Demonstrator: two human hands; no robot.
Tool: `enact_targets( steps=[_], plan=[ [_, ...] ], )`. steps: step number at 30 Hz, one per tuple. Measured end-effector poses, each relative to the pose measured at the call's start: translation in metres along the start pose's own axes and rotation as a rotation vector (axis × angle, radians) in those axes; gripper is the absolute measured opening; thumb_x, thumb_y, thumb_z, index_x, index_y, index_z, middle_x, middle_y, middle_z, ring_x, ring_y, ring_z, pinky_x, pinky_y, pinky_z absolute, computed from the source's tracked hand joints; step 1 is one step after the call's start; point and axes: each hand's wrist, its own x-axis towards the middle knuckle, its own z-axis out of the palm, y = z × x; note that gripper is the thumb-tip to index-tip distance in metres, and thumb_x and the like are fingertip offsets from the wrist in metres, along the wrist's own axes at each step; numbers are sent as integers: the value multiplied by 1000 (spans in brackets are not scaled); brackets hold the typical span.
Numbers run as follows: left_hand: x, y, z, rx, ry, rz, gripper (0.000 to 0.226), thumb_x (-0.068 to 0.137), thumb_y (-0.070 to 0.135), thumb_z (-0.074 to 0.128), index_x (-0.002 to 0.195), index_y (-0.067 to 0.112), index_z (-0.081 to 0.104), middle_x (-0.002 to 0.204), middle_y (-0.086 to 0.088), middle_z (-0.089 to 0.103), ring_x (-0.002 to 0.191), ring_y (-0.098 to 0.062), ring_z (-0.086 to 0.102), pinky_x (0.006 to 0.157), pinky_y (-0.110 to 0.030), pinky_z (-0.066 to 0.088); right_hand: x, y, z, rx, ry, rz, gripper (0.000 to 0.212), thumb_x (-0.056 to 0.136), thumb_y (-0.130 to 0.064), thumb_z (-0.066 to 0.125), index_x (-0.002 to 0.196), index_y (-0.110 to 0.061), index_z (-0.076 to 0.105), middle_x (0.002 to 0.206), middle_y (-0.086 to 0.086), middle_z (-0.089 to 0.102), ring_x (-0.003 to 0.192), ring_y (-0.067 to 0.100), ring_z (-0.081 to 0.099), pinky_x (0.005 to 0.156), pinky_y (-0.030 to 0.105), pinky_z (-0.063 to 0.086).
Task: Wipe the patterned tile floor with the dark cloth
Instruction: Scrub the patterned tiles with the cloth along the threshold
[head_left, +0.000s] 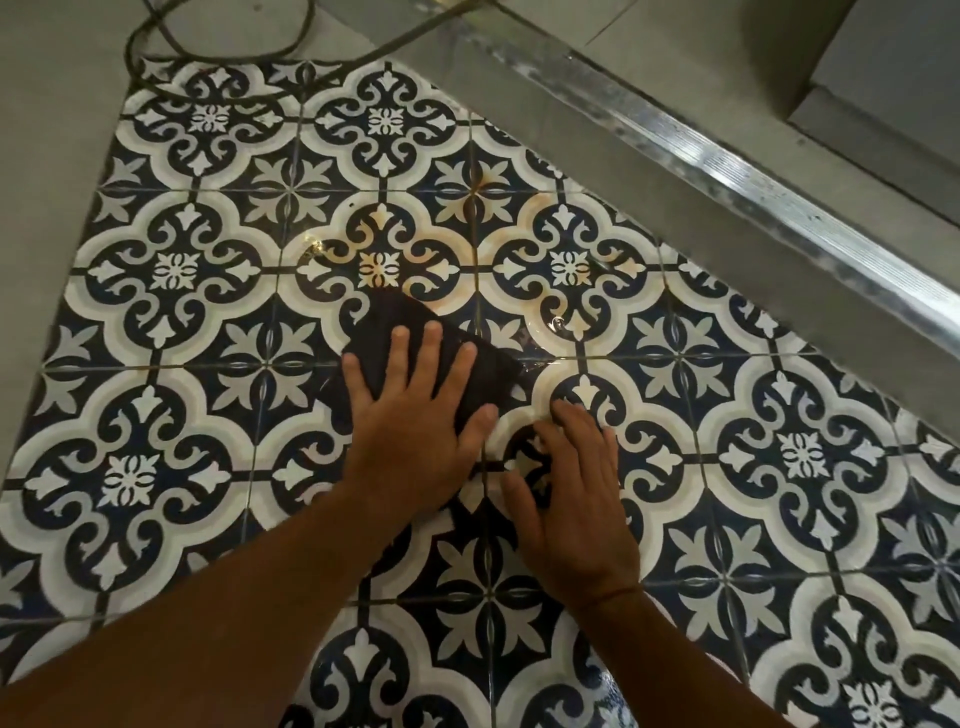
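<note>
The left hand (415, 410) lies flat on the dark, folded square cloth (384, 317). Its fingers (431, 338) are straight and spread wide apart. They press down on the cloth and do not curl round it. The right hand (571, 493) is just beside it. It rests on the floor with its fingers a little bent, and it holds nothing. It looks like it is there to lean on.

The cloth sits in the middle of the blue and white patterned tile floor (171, 270), flat on the tiles. Just past the cloth there is an orange-brown stain (524, 218) spread over a few tiles. A wet shiny patch (556, 322) shows near the cloth's far edge.

I think the wiping is going on now, and the dirty part is not clean yet. The next move should be to push the cloth forward, away from the body, over the stain. The left hand needs to press hard and stay flat so the cloth does not bunch up.

A long shiny metal strip (727, 171) runs along the far right edge of the tiles. A dark looped cable (156, 47) lies on the plain grey floor at the top left.
</note>
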Motion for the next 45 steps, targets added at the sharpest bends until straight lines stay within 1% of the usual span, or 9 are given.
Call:
enact_targets(
  steps=[3, 7, 9, 11, 16, 20, 24, 35, 45],
  plan=[
    [-11, 19, 1, 7, -33, 102, 66, 97, 63, 9, 152, 28, 23, 162, -9, 16, 148, -33, 9, 111, -70, 0, -2, 1, -1, 90, 28, 36, 45, 98, -39, 42, 135, -12, 46, 149, 8, 40, 145, 15, 24, 117, 55, 20],
    [-18, 33, -8, -275, -76, 180, 65, 95, 60, 4, 152, 34, 19, 163, 9, 2, 146, -11, -16, 112, -51, -23, -2, -1, -4, 181, 34, 84, 48, 99, -35, 40, 135, -5, 48, 147, 9, 43, 142, 17, 30, 112, 58, 30],
    [-17, 26, -17, -472, -56, 172, 60, 97, 53, 15, 152, 32, 22, 159, 17, -1, 143, -1, -17, 116, -42, -16, -1, -3, -7, 225, 31, 109, 51, 98, -36, 39, 137, -2, 47, 147, 11, 42, 141, 21, 33, 110, 58, 33],
    [-15, 3, -28, -519, 47, 124, 55, 99, 44, 29, 150, 25, 30, 159, 13, 9, 146, -6, -5, 118, -39, -3, 1, -5, -12, 246, 35, 158, 55, 97, -40, 40, 140, -5, 44, 149, 11, 39, 142, 22, 32, 111, 57, 32],
    [-8, -64, -36, -261, 78, -36, 52, 98, 36, 47, 145, 15, 42, 156, -9, 31, 146, -26, 20, 118, -46, 16, 29, -32, 5, 11, -31, 22, 50, 95, -42, 42, 136, -13, 49, 150, 5, 39, 145, 9, 12, 119, 47, 13],
    [-2, -87, -31, -159, 57, -224, 72, 90, 53, 53, 146, 12, 35, 155, -14, 29, 143, -32, 23, 111, -59, 26, 59, -60, 45, -243, -215, 77, 60, 99, -52, 19, 153, -28, 12, 164, 2, 5, 148, 18, -10, 114, 43, -14],
    [0, -90, -23, -138, 50, -294, 84, 86, 68, 42, 148, 13, 28, 158, -11, 24, 145, -29, 18, 111, -62, 22, 49, -49, 51, -366, -258, 84, 58, 99, -57, 7, 152, -34, -2, 163, -3, -8, 147, 22, -21, 111, 51, -22],
    [4, -70, -8, -151, 202, -421, 94, 83, 79, 31, 145, 9, 31, 156, -11, 28, 146, -27, 17, 113, -62, 8, 54, 18, -14, -521, -333, 129, 61, 92, -69, -1, 146, -45, -14, 162, -7, -11, 146, 26, -21, 112, 63, -12],
    [5, -69, -4, -140, 231, -443, 95, 84, 81, 27, 144, 7, 33, 155, -12, 30, 145, -28, 18, 113, -63, 5, 40, 11, -11, -473, -390, 19, 67, 93, -75, 9, 152, -44, 3, 163, -5, -7, 148, 27, -17, 112, 65, -9]
  ],
)
